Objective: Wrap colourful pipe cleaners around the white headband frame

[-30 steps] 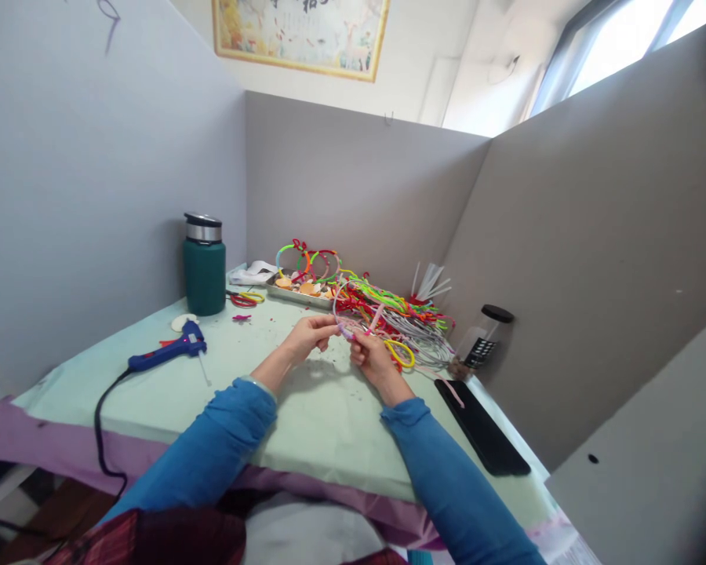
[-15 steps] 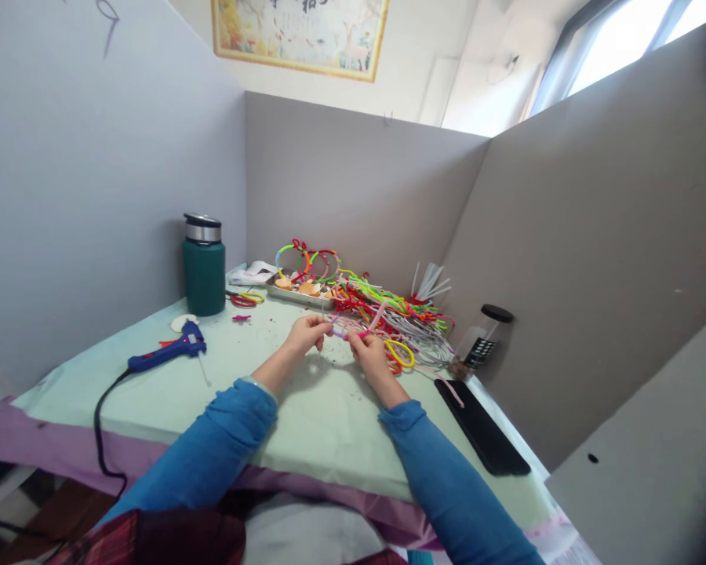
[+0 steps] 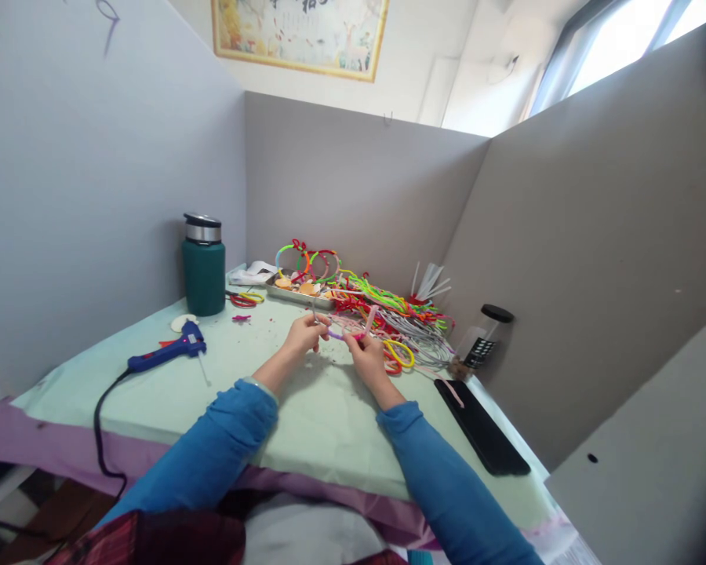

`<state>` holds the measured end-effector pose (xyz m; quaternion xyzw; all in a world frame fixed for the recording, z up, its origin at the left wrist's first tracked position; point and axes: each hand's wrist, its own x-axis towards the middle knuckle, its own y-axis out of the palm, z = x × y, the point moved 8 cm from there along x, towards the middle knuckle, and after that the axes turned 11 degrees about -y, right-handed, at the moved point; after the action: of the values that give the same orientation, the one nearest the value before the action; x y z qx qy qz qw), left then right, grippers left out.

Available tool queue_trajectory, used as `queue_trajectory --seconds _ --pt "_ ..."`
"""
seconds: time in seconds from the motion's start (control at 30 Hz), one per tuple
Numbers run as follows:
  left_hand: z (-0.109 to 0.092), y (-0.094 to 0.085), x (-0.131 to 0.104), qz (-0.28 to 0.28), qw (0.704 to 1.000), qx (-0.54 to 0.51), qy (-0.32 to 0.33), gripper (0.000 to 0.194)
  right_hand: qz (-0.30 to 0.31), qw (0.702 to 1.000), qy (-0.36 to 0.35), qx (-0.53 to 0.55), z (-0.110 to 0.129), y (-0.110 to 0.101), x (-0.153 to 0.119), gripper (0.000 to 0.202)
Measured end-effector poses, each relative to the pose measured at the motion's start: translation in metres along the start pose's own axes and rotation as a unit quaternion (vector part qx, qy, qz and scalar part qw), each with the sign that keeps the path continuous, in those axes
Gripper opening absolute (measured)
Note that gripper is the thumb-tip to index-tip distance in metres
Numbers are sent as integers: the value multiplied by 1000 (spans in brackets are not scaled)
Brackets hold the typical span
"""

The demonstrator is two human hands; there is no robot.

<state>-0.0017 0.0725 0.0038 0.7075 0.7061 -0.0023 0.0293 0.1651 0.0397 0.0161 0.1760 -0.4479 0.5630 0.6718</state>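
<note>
From the head camera: the left hand [image 3: 306,334] and right hand [image 3: 367,357] each pinch a purple and pink strip [image 3: 336,336], held between them over a green-covered table [image 3: 318,408], near a heap of colourful strands [image 3: 397,302]; a glue gun [image 3: 168,348] lies left.

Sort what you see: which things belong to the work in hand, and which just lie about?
Likely the job's:
held purple-pink piece
heaped coloured strips
glue gun

Probably just lying about:
green bottle
lidded jar
flat black object
</note>
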Motion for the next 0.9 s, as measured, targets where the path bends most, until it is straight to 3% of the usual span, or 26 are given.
queue_trajectory --seconds 0.1,0.33,0.5,0.63,0.77,0.9 --pt "-1 3 -1 14 1000 14 7 17 -9 997 67 40 -15 0 0 33" --pt "-2 8 4 34 993 102 56 26 -27 993 105 54 -30 -7 1 38" --pt "-3 2 8 -15 976 197 86 22 -31 996 79 -3 -26 -14 5 39" --pt "-2 -3 12 -42 976 199 83 20 -29 998 58 -19 -21 -14 4 39" --pt "4 -5 14 -39 980 193 36 20 -26 999 11 -42 -10 -13 3 35" --pt "7 -2 10 -2 990 142 9 19 -14 994 -78 -80 8 -11 2 28"
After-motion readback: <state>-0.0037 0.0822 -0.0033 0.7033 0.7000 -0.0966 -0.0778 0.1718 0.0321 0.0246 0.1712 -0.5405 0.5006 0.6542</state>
